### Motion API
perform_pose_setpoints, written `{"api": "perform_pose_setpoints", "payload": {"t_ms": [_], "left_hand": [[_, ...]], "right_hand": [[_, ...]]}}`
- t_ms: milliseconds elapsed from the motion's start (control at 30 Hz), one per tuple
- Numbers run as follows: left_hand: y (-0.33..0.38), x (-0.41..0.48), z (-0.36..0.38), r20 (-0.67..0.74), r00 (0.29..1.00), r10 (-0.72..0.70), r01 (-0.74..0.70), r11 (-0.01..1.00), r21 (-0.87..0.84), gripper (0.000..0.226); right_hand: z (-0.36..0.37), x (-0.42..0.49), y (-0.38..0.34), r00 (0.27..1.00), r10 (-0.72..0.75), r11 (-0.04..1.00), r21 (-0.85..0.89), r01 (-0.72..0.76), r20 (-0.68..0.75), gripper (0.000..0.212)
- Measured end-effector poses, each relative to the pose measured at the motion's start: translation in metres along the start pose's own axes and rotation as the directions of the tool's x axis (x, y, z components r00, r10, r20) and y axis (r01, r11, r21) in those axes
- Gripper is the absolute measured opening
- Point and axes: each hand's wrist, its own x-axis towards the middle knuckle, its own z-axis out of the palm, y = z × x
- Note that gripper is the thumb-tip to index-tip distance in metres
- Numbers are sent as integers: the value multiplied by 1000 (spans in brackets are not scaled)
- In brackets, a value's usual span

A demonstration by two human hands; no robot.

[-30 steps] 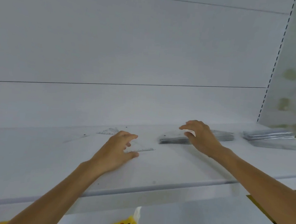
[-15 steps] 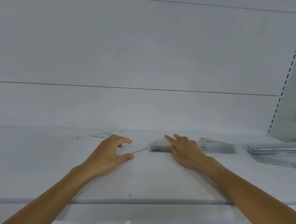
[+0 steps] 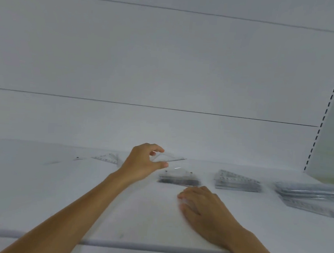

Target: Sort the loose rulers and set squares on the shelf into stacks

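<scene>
My left hand point(image 3: 143, 162) pinches a clear set square point(image 3: 170, 159) and holds it in the air just above and left of a stack of set squares point(image 3: 179, 178) on the white shelf point(image 3: 78, 199). My right hand point(image 3: 205, 214) lies flat on the shelf in front of that stack, fingers relaxed and holding nothing. A second stack of set squares point(image 3: 237, 180) sits to the right. A pile of rulers point(image 3: 311, 195) lies at the far right. Loose clear set squares point(image 3: 107, 157) rest on the shelf left of my left hand.
The white back panel point(image 3: 166, 67) rises directly behind the shelf. A slotted upright point(image 3: 325, 109) stands at the right. The shelf's front lip point(image 3: 153, 248) runs under my forearms.
My left hand has lifted a clear set square off the shelf and carried it right, toward the near stack. My right hand has drawn back from that stack and now rests flat nearer the shelf's front.
</scene>
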Motion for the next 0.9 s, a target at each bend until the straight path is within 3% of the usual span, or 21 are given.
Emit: {"api": "perform_pose_setpoints", "payload": {"t_ms": [133, 333, 433, 500, 767, 900], "left_hand": [[11, 16, 12, -61, 998, 30, -34, 998, -54, 22], [15, 21, 37, 65, 995, 81, -83, 996, 19, 17], [6, 15, 50, 260, 964, 47, -107, 969, 222, 30], [2, 13, 53, 311, 949, 53, -149, 944, 294, 37], [-4, 19, 54, 253, 958, 132, -199, 943, 265, 45], [-5, 16, 50, 148, 978, 146, -168, 975, 147, 36]], "right_hand": [[2, 1, -2, 1000, -12, 1000, 10, 12, -28, 31], [2, 2, -1, 998, -20, 1000, 12, 20, -57, 33], [3, 3, 2, 999, -15, 1000, 20, 16, -51, 34], [4, 3, 4, 998, -21, 1000, 17, 22, -54, 33], [6, 5, 6, 999, -13, 1000, 17, 14, -46, 32], [4, 5, 7, 999, -11, 1000, 10, 11, -40, 32]]}}
